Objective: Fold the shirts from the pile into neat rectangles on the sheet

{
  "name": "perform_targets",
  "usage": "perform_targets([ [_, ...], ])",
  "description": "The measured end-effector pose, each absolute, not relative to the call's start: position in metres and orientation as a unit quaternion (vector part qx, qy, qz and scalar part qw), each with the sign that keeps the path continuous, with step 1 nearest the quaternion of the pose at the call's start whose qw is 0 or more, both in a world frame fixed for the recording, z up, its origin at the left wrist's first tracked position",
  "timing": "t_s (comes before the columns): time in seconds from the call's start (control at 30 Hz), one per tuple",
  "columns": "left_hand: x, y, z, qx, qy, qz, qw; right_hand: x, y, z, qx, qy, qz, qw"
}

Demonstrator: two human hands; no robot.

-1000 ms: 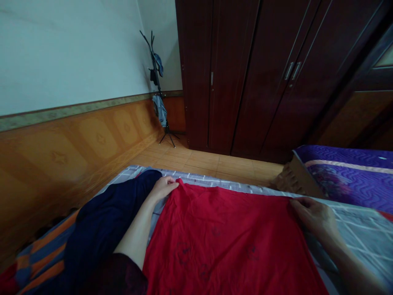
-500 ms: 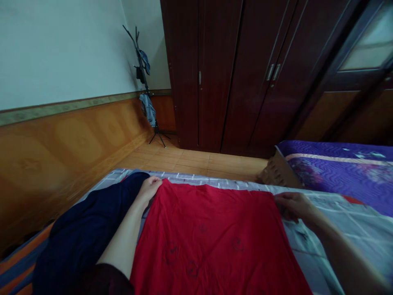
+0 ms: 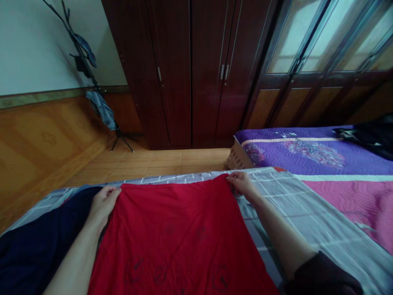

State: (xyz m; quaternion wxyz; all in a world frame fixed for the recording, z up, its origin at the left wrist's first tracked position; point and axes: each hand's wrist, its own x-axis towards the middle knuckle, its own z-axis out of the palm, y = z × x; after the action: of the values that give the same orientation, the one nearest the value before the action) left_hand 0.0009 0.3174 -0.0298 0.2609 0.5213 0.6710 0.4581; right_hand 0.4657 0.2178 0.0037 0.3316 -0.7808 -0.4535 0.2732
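A red shirt with dark printed marks lies spread on the bed in front of me, its near end cut off by the bottom of the view. At its far left corner, my left hand pinches the fabric between thumb and fingers. My right hand grips the far right corner in a pinch, so the far edge runs fairly straight between the two hands. A dark navy garment lies beside the shirt, partly behind my left forearm.
Under the clothes is a grey checked bedsheet. To the right is another bed with a purple and pink cover and black clothing on it. A dark wardrobe and a coat stand stand beyond the tiled floor.
My view has turned to the right, bringing more of the other bed into sight. Both hands stay at the shirt's far corners, and its far edge looks straighter and tauter.
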Motion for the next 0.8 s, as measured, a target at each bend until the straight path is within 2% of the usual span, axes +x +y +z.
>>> perform_targets([
  [0.13,-0.004,0.321,-0.036,0.502,0.700,0.451,0.233,0.470,0.220,-0.002,-0.806,-0.436,0.169,0.362],
  [0.23,0.000,0.319,-0.033,0.496,0.693,0.466,0.238,0.472,0.218,-0.001,-0.806,-0.436,0.157,0.369],
  [0.37,0.009,0.314,-0.023,0.421,0.636,0.544,0.350,0.470,0.219,0.002,-0.773,-0.442,0.209,0.405],
  [0.53,0.012,0.306,-0.013,0.446,0.611,0.494,0.428,0.464,0.216,0.013,-0.690,-0.452,0.359,0.437],
  [0.67,0.012,0.303,-0.012,0.476,0.585,0.456,0.473,0.457,0.210,0.020,-0.645,-0.465,0.450,0.407],
  [0.8,0.008,0.307,-0.019,0.482,0.605,0.455,0.442,0.449,0.211,0.015,-0.647,-0.552,0.440,0.288],
])
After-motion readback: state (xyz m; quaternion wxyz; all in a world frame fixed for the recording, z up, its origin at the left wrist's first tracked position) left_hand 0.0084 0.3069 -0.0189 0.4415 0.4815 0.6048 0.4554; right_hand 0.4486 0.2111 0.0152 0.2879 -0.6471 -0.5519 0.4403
